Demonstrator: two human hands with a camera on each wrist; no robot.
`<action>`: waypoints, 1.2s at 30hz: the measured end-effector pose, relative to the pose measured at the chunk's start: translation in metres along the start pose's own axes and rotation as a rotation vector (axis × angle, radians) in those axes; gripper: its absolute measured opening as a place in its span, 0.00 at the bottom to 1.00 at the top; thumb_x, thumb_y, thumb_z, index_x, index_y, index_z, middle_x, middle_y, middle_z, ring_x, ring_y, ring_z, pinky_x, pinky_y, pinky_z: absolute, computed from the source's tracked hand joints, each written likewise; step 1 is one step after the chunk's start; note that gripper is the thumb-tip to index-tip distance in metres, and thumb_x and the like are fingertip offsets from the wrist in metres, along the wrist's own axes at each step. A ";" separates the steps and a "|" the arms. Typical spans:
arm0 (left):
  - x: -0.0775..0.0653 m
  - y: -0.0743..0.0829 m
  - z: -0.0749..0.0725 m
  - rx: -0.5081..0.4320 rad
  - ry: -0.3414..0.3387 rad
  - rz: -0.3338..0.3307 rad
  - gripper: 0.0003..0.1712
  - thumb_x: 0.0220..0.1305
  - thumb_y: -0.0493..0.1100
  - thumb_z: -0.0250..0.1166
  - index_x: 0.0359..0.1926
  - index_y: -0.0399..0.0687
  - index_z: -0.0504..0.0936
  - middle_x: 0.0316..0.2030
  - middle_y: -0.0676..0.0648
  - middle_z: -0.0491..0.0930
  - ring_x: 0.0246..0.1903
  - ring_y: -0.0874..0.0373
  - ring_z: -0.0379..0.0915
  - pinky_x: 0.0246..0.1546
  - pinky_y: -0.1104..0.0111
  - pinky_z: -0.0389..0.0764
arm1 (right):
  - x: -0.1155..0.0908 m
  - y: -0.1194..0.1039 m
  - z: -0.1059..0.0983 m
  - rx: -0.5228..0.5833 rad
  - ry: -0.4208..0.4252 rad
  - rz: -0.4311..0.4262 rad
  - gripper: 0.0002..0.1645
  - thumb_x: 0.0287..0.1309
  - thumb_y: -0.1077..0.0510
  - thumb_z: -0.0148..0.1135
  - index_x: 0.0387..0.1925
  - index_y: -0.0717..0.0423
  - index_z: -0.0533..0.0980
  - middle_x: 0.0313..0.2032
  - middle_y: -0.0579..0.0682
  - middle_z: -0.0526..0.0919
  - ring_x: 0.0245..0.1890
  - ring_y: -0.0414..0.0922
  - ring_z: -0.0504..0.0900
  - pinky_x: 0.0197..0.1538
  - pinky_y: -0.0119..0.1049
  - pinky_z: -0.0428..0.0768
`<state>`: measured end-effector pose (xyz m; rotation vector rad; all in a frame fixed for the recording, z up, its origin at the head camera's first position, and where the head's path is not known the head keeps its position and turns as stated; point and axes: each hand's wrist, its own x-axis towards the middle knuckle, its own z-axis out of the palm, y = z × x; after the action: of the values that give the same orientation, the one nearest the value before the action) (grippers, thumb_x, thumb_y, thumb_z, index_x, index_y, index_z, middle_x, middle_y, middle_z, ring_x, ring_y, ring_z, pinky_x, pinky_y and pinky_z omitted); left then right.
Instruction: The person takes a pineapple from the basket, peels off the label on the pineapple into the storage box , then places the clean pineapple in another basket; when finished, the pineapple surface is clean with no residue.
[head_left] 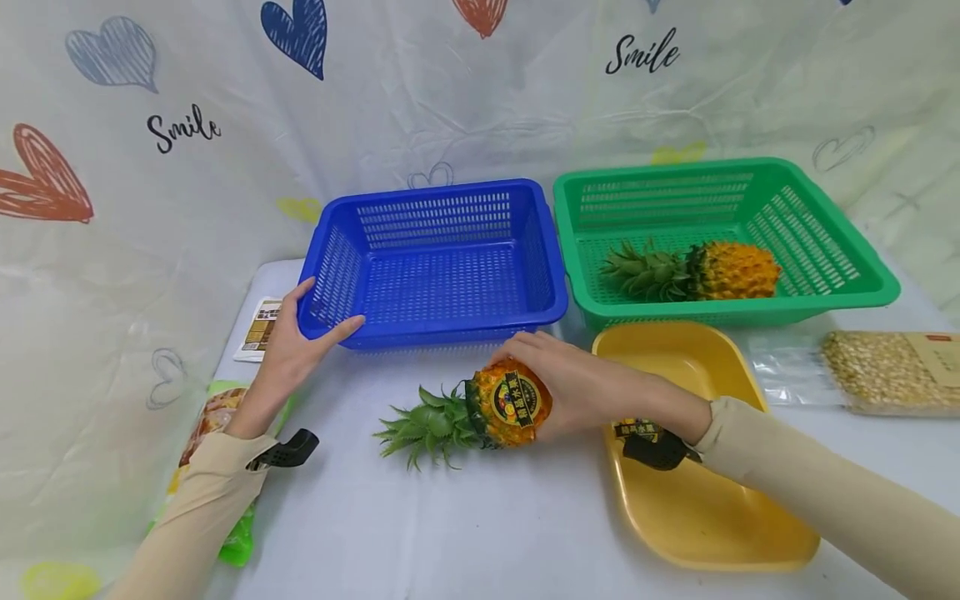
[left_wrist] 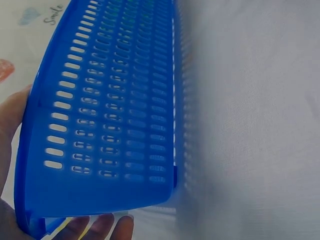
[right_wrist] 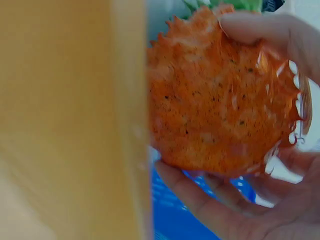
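Observation:
My right hand [head_left: 585, 383] grips a small pineapple [head_left: 506, 404] by its orange body, just in front of the blue basket. Its leafy crown [head_left: 431, 425] points left, and a round black label faces up. Up close in the right wrist view, thumb and fingers spread around the spiky base of the pineapple [right_wrist: 220, 100]. My left hand [head_left: 292, 350] holds the front left corner of the blue plastic basket [head_left: 442, 333], thumb along the rim. From the left wrist view, fingertips [left_wrist: 122, 229] curl under the basket's edge beside its slotted wall [left_wrist: 100, 190].
A green basket [head_left: 817, 300] at the back right holds another pineapple [head_left: 735, 271]. In front stands a yellow basin [head_left: 697, 533]; a black label inside is partly hidden by my right wrist. A bag of grains [head_left: 877, 371] lies far right, packets [head_left: 240, 533] at left.

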<state>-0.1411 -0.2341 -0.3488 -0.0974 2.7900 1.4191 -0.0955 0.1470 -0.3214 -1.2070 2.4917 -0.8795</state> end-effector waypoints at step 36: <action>-0.023 0.023 0.007 0.327 0.354 0.569 0.59 0.59 0.73 0.71 0.75 0.35 0.66 0.69 0.28 0.63 0.69 0.31 0.55 0.67 0.38 0.57 | 0.006 0.009 -0.002 0.065 -0.081 0.188 0.50 0.47 0.55 0.84 0.68 0.59 0.67 0.60 0.58 0.76 0.56 0.53 0.79 0.59 0.49 0.82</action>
<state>-0.1198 -0.2137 -0.3333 0.5402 3.4931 1.0558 -0.1057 0.1475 -0.3246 -0.9505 2.4435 -0.8378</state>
